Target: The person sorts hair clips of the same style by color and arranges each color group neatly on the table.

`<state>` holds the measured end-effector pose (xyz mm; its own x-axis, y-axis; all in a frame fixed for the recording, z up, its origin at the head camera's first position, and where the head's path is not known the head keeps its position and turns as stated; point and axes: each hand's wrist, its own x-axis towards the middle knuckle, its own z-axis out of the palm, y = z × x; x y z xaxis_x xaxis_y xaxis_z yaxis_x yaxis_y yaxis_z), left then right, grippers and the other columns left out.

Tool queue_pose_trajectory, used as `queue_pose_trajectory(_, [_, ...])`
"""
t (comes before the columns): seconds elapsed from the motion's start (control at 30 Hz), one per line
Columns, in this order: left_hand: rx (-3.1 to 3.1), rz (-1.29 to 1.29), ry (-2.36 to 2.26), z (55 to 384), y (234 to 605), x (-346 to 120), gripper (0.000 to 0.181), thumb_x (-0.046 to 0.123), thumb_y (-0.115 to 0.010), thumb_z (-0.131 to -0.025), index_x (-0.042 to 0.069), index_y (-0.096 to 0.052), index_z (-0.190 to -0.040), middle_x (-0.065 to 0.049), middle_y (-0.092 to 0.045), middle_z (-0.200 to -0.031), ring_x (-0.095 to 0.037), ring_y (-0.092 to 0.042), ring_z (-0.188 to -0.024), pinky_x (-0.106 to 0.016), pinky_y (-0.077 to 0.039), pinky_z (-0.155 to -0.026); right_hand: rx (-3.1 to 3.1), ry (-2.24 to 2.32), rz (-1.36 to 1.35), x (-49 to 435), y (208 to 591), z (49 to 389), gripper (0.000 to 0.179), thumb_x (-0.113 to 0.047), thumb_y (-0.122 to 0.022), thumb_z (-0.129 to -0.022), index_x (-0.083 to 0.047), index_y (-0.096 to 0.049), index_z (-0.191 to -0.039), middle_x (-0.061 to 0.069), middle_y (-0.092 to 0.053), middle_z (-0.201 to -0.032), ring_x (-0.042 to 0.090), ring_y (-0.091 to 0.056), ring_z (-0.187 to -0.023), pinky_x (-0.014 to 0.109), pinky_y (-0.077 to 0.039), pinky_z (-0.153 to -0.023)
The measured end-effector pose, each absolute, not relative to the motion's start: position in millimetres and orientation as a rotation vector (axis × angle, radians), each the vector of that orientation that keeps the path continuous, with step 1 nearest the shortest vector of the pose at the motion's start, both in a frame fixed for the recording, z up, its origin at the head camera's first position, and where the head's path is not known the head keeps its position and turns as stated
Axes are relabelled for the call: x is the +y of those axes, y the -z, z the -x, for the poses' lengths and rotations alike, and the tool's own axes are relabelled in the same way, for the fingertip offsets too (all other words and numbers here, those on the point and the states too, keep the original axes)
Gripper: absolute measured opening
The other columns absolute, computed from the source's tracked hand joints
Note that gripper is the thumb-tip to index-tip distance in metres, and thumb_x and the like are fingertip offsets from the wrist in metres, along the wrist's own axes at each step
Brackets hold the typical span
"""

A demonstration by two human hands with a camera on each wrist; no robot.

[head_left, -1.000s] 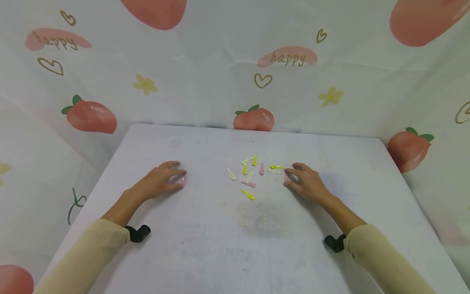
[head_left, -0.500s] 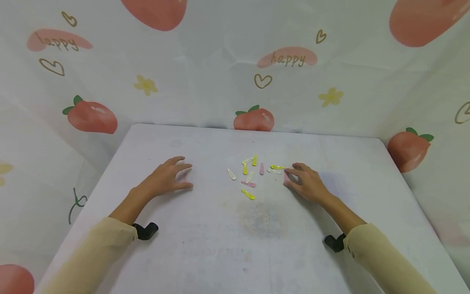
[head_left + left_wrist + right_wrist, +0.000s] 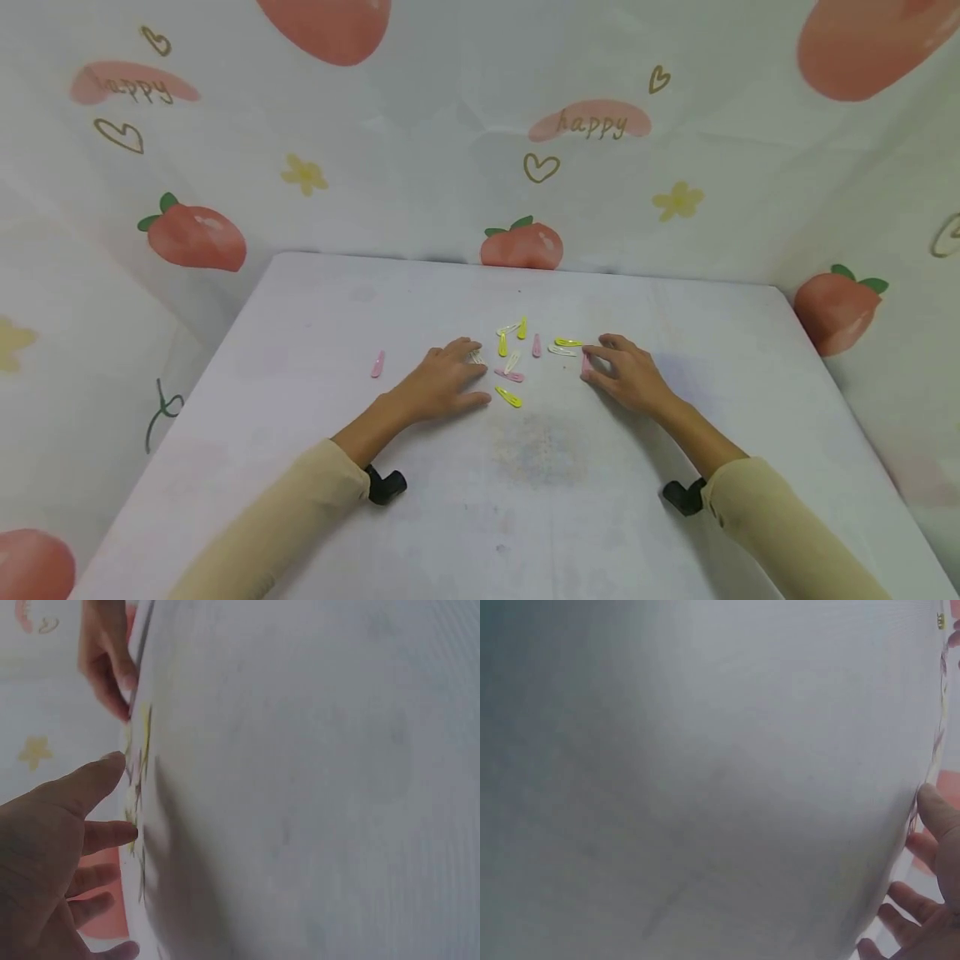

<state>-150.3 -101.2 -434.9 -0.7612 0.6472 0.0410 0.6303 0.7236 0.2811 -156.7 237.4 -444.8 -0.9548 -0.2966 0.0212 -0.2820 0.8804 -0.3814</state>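
My left hand (image 3: 442, 383) reaches over the table with fingers spread, also seen as an open palm in the left wrist view. Its fingers partly cover a white hair clip (image 3: 476, 357), and nothing shows between thumb and fingers in the left wrist view. On the right, my right hand (image 3: 628, 372) holds a pink hair clip (image 3: 587, 363) at the tabletop between thumb and index finger. A separate pink hair clip (image 3: 378, 364) lies alone to the left of the left hand. Just right of the left fingertips is a yellow hair clip (image 3: 508, 397).
Between the hands lie several loose clips, among them a crossed white clip (image 3: 512, 362) and pink clip (image 3: 514, 377). A yellow clip (image 3: 567, 342) and a white clip (image 3: 562, 351) lie beside the right fingers. A printed cloth (image 3: 420, 167) hangs behind the white table (image 3: 450, 533).
My left hand has let go of the pink hair clip, leaving it on the table's left side, and moved right to the scattered clips. The right hand stays in place.
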Motion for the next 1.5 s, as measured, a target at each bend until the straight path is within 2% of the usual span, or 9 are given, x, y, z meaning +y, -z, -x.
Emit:
queue_pose_trajectory(0.13, [2.846, -1.059, -0.362, 148.7, 438.0, -89.9, 0.052, 0.048, -0.063, -0.094, 0.01, -0.066, -0.13, -0.014, -0.044, -0.151, -0.034, -0.028, -0.146, -0.058, -0.034, -0.105, 3.016, 0.612, 0.47, 239.1, 446.0, 155.9, 0.051, -0.028, -0.074, -0.091, -0.003, -0.062, -0.133, 0.028, -0.048, -0.142, 0.045, -0.042, -0.134, 0.067, -0.031, -0.105])
queue_pose_trajectory(0.5, [2.919, -0.955, -0.321, 151.6, 439.2, -73.2, 0.053, 0.051, -0.058, -0.096, 0.01, -0.067, -0.13, -0.014, -0.042, -0.152, -0.032, -0.028, -0.145, -0.056, -0.036, -0.105, 2.999, 0.64, 0.458, 239.6, 447.4, 158.1, 0.054, -0.031, -0.074, -0.09, -0.005, -0.061, -0.135, 0.027, -0.046, -0.144, 0.044, -0.039, -0.136, 0.067, -0.028, -0.107])
queue_pose_trajectory(0.93, [3.027, -0.937, -0.309, 140.4, 437.9, -66.8, 0.047, 0.05, -0.064, -0.093, 0.007, -0.077, -0.11, -0.013, -0.051, -0.144, -0.03, -0.037, -0.14, -0.051, -0.043, -0.1, 2.995, 0.625, 0.448, 238.8, 447.6, 157.7, 0.054, -0.031, -0.072, -0.092, -0.005, -0.06, -0.136, 0.027, -0.044, -0.146, 0.044, -0.037, -0.137, 0.067, -0.027, -0.108])
queue_pose_trajectory(1.23, [3.002, -0.946, -0.312, 145.4, 439.9, -58.3, 0.051, 0.049, -0.064, -0.093, 0.007, -0.072, -0.121, -0.014, -0.048, -0.146, -0.031, -0.037, -0.14, -0.052, -0.044, -0.1, 3.007, 0.631, 0.465, 239.7, 448.4, 156.8, 0.052, -0.031, -0.072, -0.092, -0.005, -0.061, -0.136, 0.027, -0.046, -0.144, 0.043, -0.039, -0.137, 0.066, -0.028, -0.106])
queue_pose_trajectory(1.5, [3.006, -0.895, -0.306, 154.9, 443.1, -51.9, 0.058, 0.053, -0.069, -0.089, 0.006, -0.07, -0.124, -0.015, -0.047, -0.148, -0.03, -0.038, -0.14, -0.051, -0.044, -0.1, 3.008, 0.628, 0.466, 238.5, 448.2, 156.8, 0.052, -0.03, -0.072, -0.092, -0.005, -0.061, -0.135, 0.027, -0.047, -0.144, 0.044, -0.04, -0.136, 0.066, -0.028, -0.107])
